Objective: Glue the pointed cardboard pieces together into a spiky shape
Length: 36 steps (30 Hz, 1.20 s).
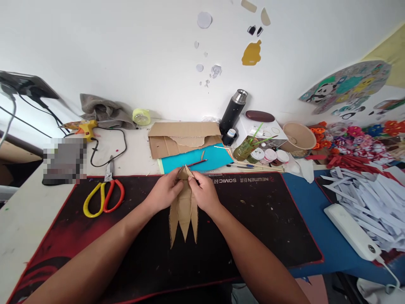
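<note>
Between my hands is a cut piece of brown cardboard [184, 207], with several long pointed strips hanging toward me and a small peak at its far end. My left hand [165, 188] pinches its upper left edge, thumb on top. On the other side my right hand [204, 190] grips the upper right edge with thumb and fingers. The cardboard is held over a dark desk mat [253, 219]. Just beyond the fingertips lies a dark red pencil [198, 162] on a blue sheet [177, 162]. My fingers partly hide the cardboard's upper sides.
Scissors [106, 192] with yellow and red handles lie left, near a yellow glue gun [86, 130]. Behind are torn cardboard [183, 131], a black thermos [233, 110] and small paint jars [270, 156]. White paper strips [373, 202] and a white power bank [352, 232] lie right.
</note>
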{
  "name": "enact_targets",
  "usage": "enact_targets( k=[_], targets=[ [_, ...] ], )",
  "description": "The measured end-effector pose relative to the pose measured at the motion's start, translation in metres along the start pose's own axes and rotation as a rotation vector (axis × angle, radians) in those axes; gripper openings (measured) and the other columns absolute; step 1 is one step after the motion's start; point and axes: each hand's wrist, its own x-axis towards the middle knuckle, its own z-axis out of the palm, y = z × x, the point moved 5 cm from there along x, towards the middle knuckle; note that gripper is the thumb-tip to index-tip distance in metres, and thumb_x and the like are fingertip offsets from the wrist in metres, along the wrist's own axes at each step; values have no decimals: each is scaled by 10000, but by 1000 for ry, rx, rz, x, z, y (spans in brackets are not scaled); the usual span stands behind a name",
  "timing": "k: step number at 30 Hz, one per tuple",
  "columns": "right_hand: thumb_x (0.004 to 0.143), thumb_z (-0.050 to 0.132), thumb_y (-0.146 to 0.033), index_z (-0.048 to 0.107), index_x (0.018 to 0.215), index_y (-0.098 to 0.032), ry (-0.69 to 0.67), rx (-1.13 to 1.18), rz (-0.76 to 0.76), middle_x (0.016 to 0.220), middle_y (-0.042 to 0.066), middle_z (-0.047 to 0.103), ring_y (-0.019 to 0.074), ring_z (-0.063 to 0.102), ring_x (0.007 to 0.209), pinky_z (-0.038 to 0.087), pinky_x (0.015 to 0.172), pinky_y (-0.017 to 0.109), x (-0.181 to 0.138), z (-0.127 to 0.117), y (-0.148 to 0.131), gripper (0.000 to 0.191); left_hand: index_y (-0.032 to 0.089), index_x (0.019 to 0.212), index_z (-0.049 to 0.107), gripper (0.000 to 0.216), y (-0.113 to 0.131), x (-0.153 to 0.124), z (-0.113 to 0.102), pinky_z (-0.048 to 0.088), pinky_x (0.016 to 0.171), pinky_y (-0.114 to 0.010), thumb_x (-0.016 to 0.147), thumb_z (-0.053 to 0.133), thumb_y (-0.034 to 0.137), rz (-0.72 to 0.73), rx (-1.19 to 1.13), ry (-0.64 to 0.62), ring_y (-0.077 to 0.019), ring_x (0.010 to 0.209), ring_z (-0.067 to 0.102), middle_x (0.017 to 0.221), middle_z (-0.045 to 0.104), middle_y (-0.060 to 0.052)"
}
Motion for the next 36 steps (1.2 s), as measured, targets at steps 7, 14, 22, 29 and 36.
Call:
enact_targets(
  k=[7, 14, 22, 29, 36],
  targets=[
    [1018, 517, -304, 771, 1073, -247, 12, 3, 2, 949, 41, 789, 259, 703, 886, 527, 763, 319, 1, 0, 1, 266, 163, 1196, 630, 361, 0, 1, -1, 506, 751, -352, 905, 475, 309, -10, 10, -7, -246, 818, 661, 922, 718, -52],
    [1020, 512, -301, 762, 1021, -242, 8, -2, -3, 930, 44, 769, 253, 691, 887, 523, 785, 314, 1, 0, 3, 256, 144, 1264, 622, 417, -2, 2, 0, 509, 798, -374, 916, 473, 319, -3, 18, -30, -265, 871, 672, 986, 731, -74],
    [1021, 507, -294, 758, 1026, -257, 9, -16, -5, 940, 40, 770, 256, 697, 909, 521, 827, 326, 0, 0, 0, 254, 181, 1109, 614, 274, 2, 2, -2, 481, 728, -350, 904, 475, 299, 12, 50, -23, -246, 796, 640, 892, 694, -47],
    [1021, 498, -302, 761, 1029, -240, 26, -29, 7, 904, 49, 763, 251, 680, 850, 508, 785, 322, 1, 1, 0, 270, 168, 1129, 619, 307, -1, 4, 0, 505, 779, -369, 906, 467, 313, -13, -4, -39, -258, 857, 655, 959, 701, -66],
    [1015, 488, -318, 758, 1047, -225, 25, -19, 22, 922, 57, 758, 251, 676, 875, 494, 794, 315, 0, 1, 0, 287, 176, 1117, 619, 287, -1, 5, -1, 517, 770, -376, 914, 475, 317, -3, -11, -36, -251, 829, 642, 932, 696, -55]
  ],
)
